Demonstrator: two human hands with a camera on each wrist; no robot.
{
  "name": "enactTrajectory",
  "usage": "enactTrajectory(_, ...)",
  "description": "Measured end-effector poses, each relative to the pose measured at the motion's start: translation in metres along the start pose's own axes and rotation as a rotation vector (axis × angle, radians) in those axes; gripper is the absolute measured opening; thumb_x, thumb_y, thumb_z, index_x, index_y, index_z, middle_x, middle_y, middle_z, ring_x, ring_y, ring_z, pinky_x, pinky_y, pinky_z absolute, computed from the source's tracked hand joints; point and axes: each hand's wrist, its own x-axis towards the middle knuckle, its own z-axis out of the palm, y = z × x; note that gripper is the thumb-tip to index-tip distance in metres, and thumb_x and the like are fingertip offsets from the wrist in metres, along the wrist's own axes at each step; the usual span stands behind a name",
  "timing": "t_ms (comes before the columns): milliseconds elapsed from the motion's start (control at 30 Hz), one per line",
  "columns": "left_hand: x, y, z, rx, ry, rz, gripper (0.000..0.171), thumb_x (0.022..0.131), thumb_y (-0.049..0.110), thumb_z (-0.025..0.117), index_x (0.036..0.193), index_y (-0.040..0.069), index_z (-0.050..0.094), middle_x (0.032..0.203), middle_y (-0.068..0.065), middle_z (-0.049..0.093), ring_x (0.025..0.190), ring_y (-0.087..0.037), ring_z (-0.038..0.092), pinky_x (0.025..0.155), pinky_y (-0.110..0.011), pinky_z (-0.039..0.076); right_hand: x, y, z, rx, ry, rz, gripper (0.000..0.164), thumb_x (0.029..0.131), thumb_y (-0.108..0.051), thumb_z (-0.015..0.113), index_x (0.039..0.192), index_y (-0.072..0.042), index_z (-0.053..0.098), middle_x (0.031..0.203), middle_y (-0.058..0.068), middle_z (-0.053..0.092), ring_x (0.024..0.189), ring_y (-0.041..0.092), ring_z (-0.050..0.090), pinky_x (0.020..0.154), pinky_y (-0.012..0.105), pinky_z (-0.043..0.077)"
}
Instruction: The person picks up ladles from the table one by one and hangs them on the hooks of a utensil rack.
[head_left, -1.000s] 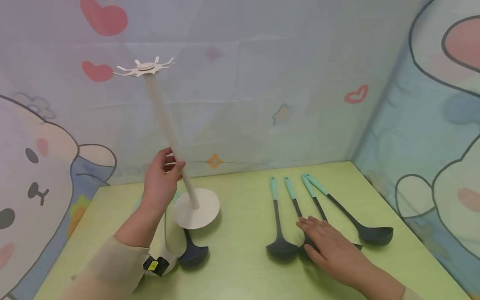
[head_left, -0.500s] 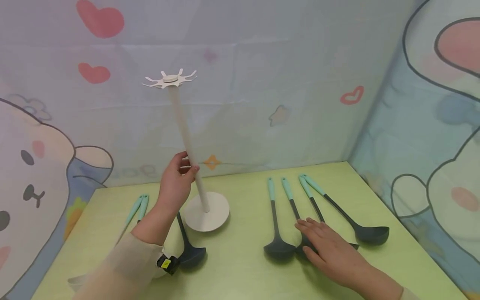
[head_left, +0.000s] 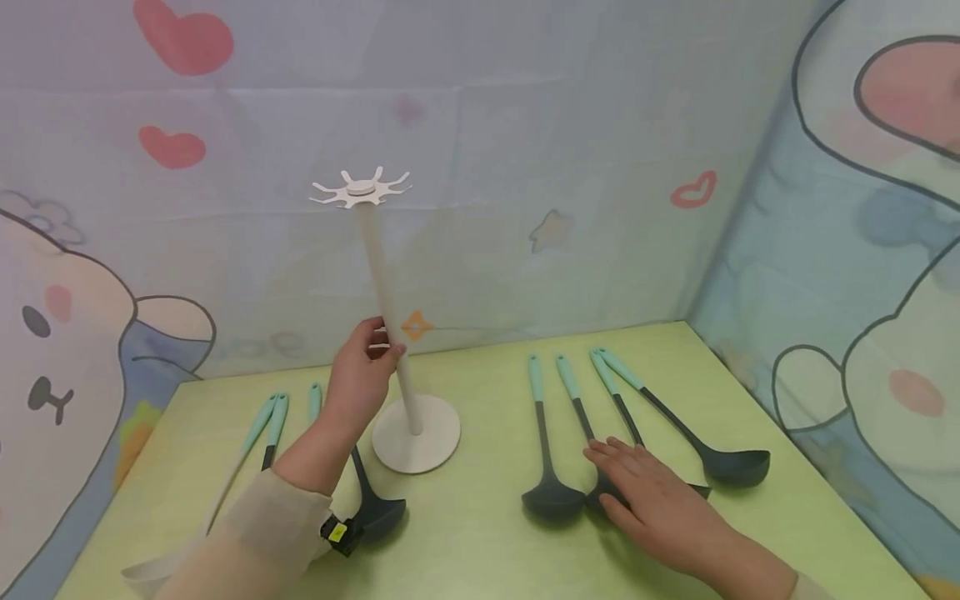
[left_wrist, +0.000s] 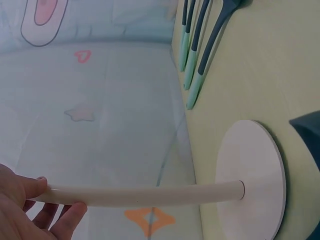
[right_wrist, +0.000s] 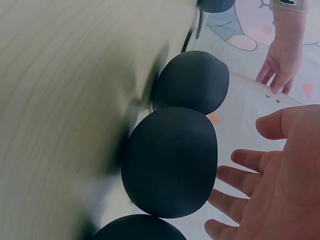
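You hold the white stand [head_left: 386,300], in the middle of the frame, by its pole [head_left: 381,275] with your left hand [head_left: 362,379], thumb and fingers curled round it in a narrow grip below mid-height, probably because that steadies it over its round base [head_left: 438,425]. Your right hand [head_left: 660,508], fingers fairly straight and holding nothing, lies over the ladles [head_left: 553,500] at lower right, perhaps just parked there. Their handles point to the back, seemingly to lay them in order; more utensils [head_left: 381,518] lie at lower left, partly hidden by your sleeve [head_left: 247,533].

The head view shows the hooks [head_left: 362,188] atop the stand, absent from both wrist views. Your left wrist view shows the pole meeting the base, though not clearly whether the base sits flush on the table [left_wrist: 260,75]. Your right wrist view shows the rounded bowls [right_wrist: 172,162] beside your fingertips [right_wrist: 225,202]; whether they touch, you can't tell.
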Motion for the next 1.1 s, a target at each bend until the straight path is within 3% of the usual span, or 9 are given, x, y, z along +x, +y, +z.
enactTrajectory(333, -0.001, -0.009, -0.003, 0.055, -0.001, 0.005, 0.044, 0.100, 0.015, 0.059, 0.143, 0.013, 0.045, 0.128, -0.012, 0.055, 0.118, -0.028, 0.056, 0.092, -0.042, 0.052, 0.000, 0.000, 0.005, -0.008, -0.003, -0.003, 0.052, 0.099, -0.025, 0.061, 0.147, -0.014, 0.046, 0.151, 0.001, 0.046, 0.142, 0.026, 0.036, 0.116, 0.033, 0.020)
enactTrajectory(533, 0.000, -0.014, -0.001, 0.119, -0.023, 0.031, 0.045, 0.102, 0.018, 0.058, 0.143, 0.015, 0.042, 0.129, -0.009, 0.054, 0.119, -0.027, 0.055, 0.092, -0.043, 0.051, 0.001, 0.001, 0.005, -0.048, -0.008, -0.021, 0.052, 0.099, -0.026, 0.061, 0.147, -0.012, 0.047, 0.149, 0.003, 0.047, 0.140, 0.028, 0.039, 0.110, 0.050, 0.033)
enactTrajectory(900, 0.008, -0.022, 0.003, 0.253, -0.042, 0.100, 0.047, 0.102, 0.025, 0.059, 0.145, 0.019, 0.040, 0.128, -0.003, 0.056, 0.115, -0.022, 0.057, 0.082, -0.042, 0.052, 0.015, 0.007, -0.007, -0.110, -0.004, -0.050, 0.053, 0.096, -0.025, 0.065, 0.144, -0.007, 0.049, 0.146, 0.011, 0.049, 0.135, 0.033, 0.045, 0.104, 0.050, 0.042)
enactTrajectory(1100, 0.013, -0.020, 0.006, 0.250, -0.074, 0.072, 0.053, 0.100, 0.022, 0.061, 0.147, 0.019, 0.036, 0.125, -0.004, 0.056, 0.112, -0.023, 0.060, 0.082, -0.042, 0.055, 0.028, 0.010, -0.025, -0.141, 0.000, -0.022, 0.052, 0.093, -0.024, 0.066, 0.141, -0.008, 0.052, 0.143, 0.012, 0.052, 0.130, 0.034, 0.050, 0.100, 0.053, 0.044)
